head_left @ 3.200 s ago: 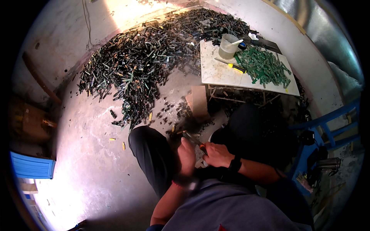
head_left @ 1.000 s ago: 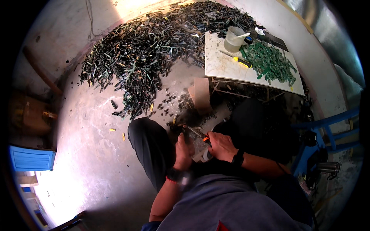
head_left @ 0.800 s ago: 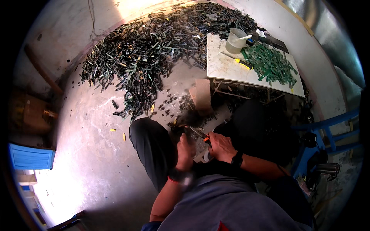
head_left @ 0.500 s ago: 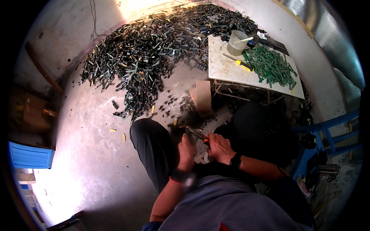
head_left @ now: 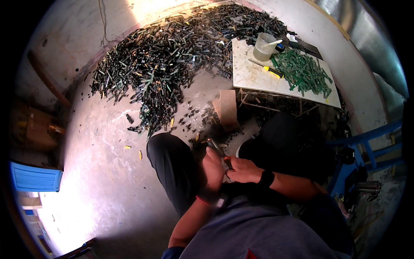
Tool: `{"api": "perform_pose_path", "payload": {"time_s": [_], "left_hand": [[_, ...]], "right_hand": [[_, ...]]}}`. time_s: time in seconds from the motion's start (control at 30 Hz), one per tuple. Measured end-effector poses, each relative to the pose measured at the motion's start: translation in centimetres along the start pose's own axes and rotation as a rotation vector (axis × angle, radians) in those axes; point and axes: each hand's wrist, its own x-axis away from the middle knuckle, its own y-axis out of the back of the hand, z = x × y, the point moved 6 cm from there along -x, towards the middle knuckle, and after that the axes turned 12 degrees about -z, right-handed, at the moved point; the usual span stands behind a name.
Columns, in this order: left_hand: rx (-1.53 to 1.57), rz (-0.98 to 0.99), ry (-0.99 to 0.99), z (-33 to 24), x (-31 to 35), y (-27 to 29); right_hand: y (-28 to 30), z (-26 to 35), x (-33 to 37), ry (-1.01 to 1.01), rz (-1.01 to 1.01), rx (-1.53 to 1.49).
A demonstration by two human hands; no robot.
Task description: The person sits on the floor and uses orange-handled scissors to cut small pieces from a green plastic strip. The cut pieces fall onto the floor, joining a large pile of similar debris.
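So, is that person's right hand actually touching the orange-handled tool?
Touching. The head view shows it: the right hand is closed on the orange-handled tool, hiding part of its handle, with no gap visible between them.

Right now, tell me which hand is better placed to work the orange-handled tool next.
Probably the right hand: it grips the orange-handled tool by its handle. The left hand is nearer the tool's front end; what it holds there is unclear.

No readable text, labels, brands, numbers or signs anywhere in frame, from upper left to lower right.
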Motion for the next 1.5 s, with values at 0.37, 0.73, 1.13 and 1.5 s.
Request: {"api": "perform_pose_path", "payload": {"time_s": [0.37,0.73,1.13,1.5], "left_hand": [[-0.125,-0.008,-0.1,0.2,0.2,-0.4],[-0.172,0.005,-0.056,-0.3,0.0,0.2],[0.295,0.261,0.631,4.6,0.9,0.5],[0.405,0.264,0.445,1.5,1.1,0.4]], "right_hand": [[-0.3,0.2,0.2,-0.062,0.299,-0.6],[1.1,-1.4,-1.4,0.132,-0.096,-0.164],[6.1,-4.8,-5.5,0.523,-0.406,0.112],[0.4,-3.2,-1.3,0.265,-0.336,-0.04]]}}
